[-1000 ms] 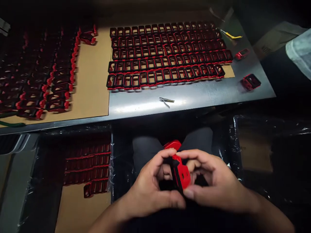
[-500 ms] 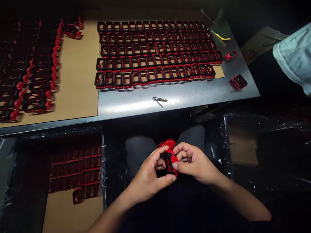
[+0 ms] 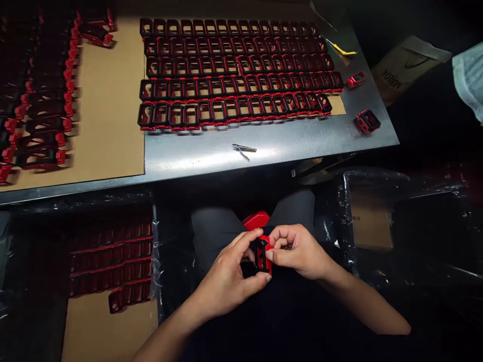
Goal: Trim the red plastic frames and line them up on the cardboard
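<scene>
A small red-and-black plastic frame [image 3: 261, 255] is held upright over my lap, its black rim facing left and its red side facing right. My left hand [image 3: 236, 269] grips it between the fingers at the top and the thumb at the bottom. With thumb and curled fingers, my right hand [image 3: 296, 251] pinches at the red side; whether a small part sits in that pinch is hidden. Behind the hands, a red object [image 3: 256, 219] shows between my knees. A nail clipper [image 3: 244, 148] lies on the metal table [image 3: 188, 156] in front of me.
Rows of similar frames [image 3: 219, 110] stand on the table, with more on cardboard [image 3: 109, 100] at left. Two single frames and a yellow-handled tool [image 3: 344, 50] lie at right. Plastic-lined boxes flank my legs; the left one holds frames [image 3: 128, 271]. Another person's sleeve [image 3: 470, 80] shows at right.
The view has shifted slightly, so the table's contents appear further left and up. The sleeve at right has moved further out of view. Both hands keep nearly the same hold on the frame.
</scene>
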A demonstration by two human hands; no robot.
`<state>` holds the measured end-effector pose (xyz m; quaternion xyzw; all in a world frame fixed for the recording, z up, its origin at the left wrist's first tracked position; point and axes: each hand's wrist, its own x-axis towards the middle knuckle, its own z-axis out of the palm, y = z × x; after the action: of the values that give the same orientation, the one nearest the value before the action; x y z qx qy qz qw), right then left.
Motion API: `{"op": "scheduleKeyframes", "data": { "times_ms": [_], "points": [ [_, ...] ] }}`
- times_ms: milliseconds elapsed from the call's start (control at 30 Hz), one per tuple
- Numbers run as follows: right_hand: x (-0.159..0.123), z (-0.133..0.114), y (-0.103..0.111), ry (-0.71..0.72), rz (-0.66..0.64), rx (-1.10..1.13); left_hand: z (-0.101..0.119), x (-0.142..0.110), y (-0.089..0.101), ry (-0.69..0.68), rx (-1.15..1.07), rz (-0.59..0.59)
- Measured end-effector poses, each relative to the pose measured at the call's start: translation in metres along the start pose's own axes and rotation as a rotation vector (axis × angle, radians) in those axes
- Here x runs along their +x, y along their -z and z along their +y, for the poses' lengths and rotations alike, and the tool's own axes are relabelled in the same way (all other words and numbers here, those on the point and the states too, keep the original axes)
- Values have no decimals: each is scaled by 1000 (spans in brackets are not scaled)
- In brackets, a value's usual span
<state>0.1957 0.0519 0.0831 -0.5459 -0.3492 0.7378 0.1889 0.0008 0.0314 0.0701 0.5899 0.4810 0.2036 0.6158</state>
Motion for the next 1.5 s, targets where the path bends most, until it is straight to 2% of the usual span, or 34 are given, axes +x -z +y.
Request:
{"op": "scheduleKeyframes", "data": {
  "times_ms": [233, 500, 867, 1000, 1067, 1133, 1167, 1233, 1267, 1300, 1367, 1400, 1500],
  "points": [
    [0, 6, 2, 33, 0, 18, 2, -1, -1, 29, 0, 3],
    [-1, 8, 4, 1, -30, 164, 3, -1, -5, 164, -221, -52],
    [0, 9, 7, 19, -15, 186, 3, 2, -7, 186, -221, -52],
    [1, 13, 9, 25, -36, 198, 5, 0, -12, 194, -320, -36],
    [1, 18, 12, 28, -10, 212, 1, 2, -3, 183, -410, 22],
    [4, 25, 16, 35, 57, 220, -8, 8, 26, 143, -408, 199],
    [7, 29, 18, 39, 91, 217, -12, 12, 49, 126, -337, 344],
    [15, 37, 23, 40, 118, 200, -18, 22, 111, 129, -62, 672],
    [19, 40, 24, 41, 123, 192, -19, 27, 145, 190, 141, 832],
    [23, 41, 25, 42, 125, 184, -17, 34, 179, 286, 338, 884],
    [30, 44, 24, 52, 147, 176, -7, 55, 238, 344, 431, 925],
    [32, 44, 23, 61, 163, 176, -1, 70, 262, 365, 464, 921],
    [39, 44, 18, 76, 209, 182, 25, 122, 310, 419, 530, 907]
  ]
}}
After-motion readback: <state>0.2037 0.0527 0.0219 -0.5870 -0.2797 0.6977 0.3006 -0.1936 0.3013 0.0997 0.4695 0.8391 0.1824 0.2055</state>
